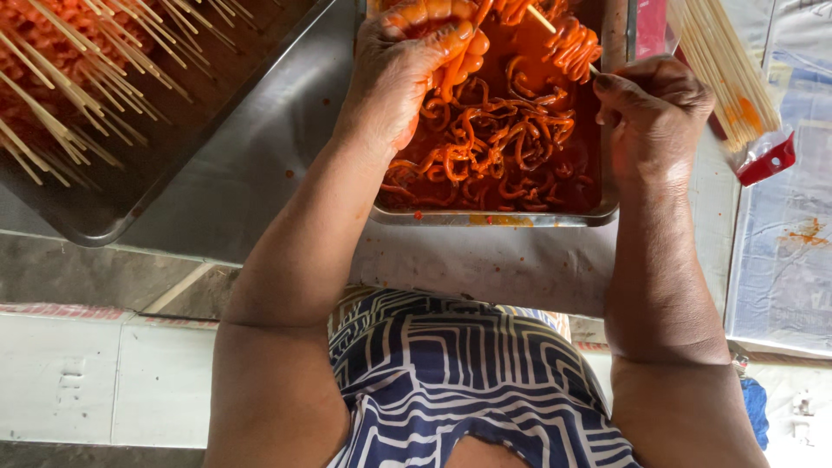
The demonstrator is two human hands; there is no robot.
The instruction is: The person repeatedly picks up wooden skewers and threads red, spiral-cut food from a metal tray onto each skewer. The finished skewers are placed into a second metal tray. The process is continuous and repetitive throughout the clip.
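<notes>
A grey metal desk (260, 147) fills the upper half of the frame. On it, at the upper left, lies a large dark tray (113, 221) loaded with finished skewers, their wooden sticks fanning toward the frame's edge. At top centre sits a steel pan (494, 217) holding orange-red sauce and curled strips of meat (485, 147). To its right, at the upper right corner, a clear bag of bare wooden sticks (724, 74) lies with a red end. Below, at bottom centre, the person's blue and white patterned top (459, 381) shows between both forearms.

The left hand (403, 69), smeared with sauce, is curled closed over a bunch of the strips at the pan's upper left. The right hand (650, 108) is closed in a fist at the pan's right rim, gripping a thin skewer (555, 26) that slants up and left, threaded with coiled strips.
</notes>
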